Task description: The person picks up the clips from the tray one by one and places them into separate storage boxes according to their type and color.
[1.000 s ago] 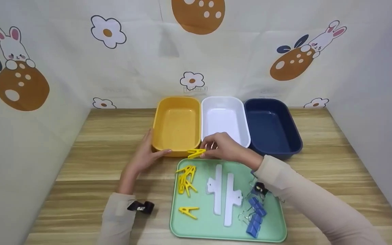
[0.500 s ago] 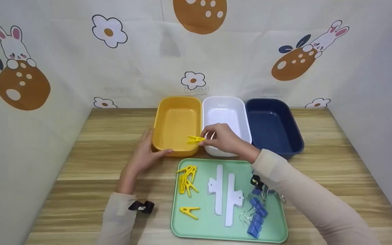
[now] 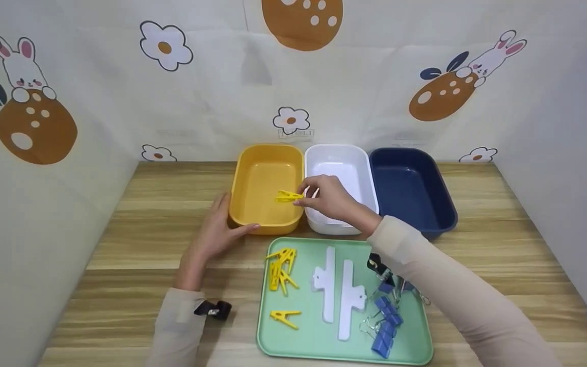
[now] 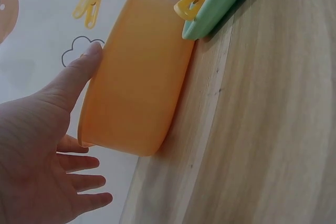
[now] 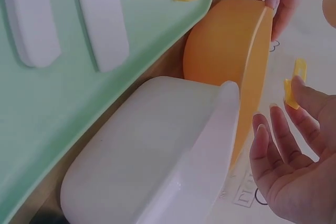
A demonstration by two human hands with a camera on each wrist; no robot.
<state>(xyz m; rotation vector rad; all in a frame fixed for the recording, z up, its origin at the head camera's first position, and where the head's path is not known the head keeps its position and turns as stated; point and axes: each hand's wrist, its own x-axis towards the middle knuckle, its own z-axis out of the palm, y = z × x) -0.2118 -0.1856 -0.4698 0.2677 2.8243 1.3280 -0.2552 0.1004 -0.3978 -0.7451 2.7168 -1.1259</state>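
Observation:
My right hand point(image 3: 329, 198) pinches a yellow clothespin point(image 3: 288, 196) between thumb and index finger, above the inside of the yellow bin point(image 3: 237, 191). The same clothespin point(image 5: 300, 69) shows in the right wrist view, its other fingers loosely bent. At the bin's near left corner, my left hand point(image 3: 215, 232) rests with its thumb along the front rim. In the left wrist view the fingers of that left hand point(image 4: 47, 156) are straight, beside the bin's outer wall. More yellow clothespins point(image 3: 286, 278) lie on the left of the green tray point(image 3: 314, 346).
A white bin point(image 3: 342, 229) and a navy bin point(image 3: 444, 204) stand in a row right of the yellow one. The tray also holds two white bar clips point(image 3: 345, 316) and several blue binder clips point(image 3: 384, 339). A printed cloth wall point(image 3: 212, 102) rises behind the wooden table point(image 3: 135, 306).
My right hand has moved forward and a little left, carrying the clothespin from the bin's front edge to over its inside. My left hand stays at the yellow bin.

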